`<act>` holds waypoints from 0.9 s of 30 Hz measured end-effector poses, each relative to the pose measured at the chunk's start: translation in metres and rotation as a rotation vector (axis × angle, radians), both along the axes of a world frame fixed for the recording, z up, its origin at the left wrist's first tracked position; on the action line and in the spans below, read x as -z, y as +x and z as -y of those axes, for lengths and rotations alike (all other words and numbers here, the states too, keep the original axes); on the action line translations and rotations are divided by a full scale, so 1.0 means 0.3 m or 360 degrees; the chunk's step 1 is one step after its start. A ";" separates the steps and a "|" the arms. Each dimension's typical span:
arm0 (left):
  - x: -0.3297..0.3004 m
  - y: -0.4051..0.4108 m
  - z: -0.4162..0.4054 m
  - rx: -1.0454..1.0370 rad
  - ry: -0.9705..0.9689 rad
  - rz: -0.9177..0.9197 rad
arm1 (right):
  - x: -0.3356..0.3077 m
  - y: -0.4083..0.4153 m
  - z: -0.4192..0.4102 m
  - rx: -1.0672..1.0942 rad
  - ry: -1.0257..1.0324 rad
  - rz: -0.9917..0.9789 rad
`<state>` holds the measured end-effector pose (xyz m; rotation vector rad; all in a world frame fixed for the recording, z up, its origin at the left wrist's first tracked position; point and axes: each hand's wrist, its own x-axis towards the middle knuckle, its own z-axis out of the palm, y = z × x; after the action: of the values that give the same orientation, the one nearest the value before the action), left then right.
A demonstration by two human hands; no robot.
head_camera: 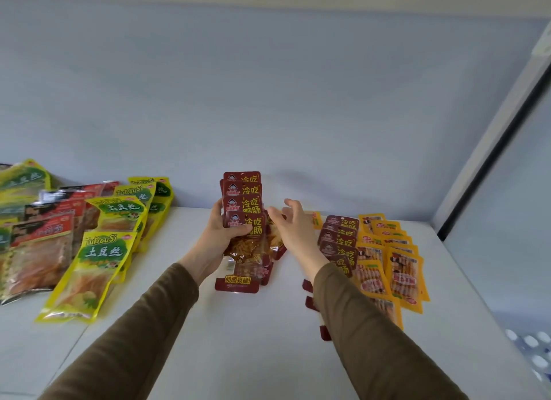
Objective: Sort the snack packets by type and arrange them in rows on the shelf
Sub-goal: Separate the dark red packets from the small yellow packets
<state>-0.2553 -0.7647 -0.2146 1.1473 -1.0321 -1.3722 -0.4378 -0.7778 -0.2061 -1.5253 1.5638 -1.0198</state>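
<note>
Four dark red packets show fanned at their top edges, more bunched behind, all gripped in the left hand, thumb across the front, above the white shelf. Lower ends of the bunch hang down to the shelf surface or close to it; contact cannot be told. Right hand just beside the bunch, fingers spread and loosely bent, holding nothing. Both sleeves olive-brown.

Right of the hands: a row of the same dark red packets lying overlapped on the shelf, partly hidden behind the right forearm. Just beside it, further right, a row of orange-yellow packets, also overlapped, two columns deep.

Left side of the shelf: yellow-and-green packets overlapped in a line running back toward the wall. Touching them on the left, red-topped packets, overlapped likewise. More yellow-green packets at the far left edge, cut off by the frame.

Pale blue wall behind.
</note>
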 end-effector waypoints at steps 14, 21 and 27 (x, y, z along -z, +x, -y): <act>-0.025 0.261 -0.093 -0.0139 0.0099 0.0044 | 0.040 0.378 -0.065 -0.0115 0.0510 0.1031; -0.019 0.374 -0.093 -0.0271 0.0217 0.0221 | 0.035 0.532 -0.084 -0.0118 0.0546 0.1011; -0.058 0.440 -0.057 -0.0277 0.0133 0.0538 | 0.043 0.596 -0.092 -0.0089 0.0288 0.0579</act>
<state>-0.1232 -0.7477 -0.1970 1.5312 -1.0882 -1.1152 -0.2589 -0.7503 -0.2190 -1.1774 1.3114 -1.0278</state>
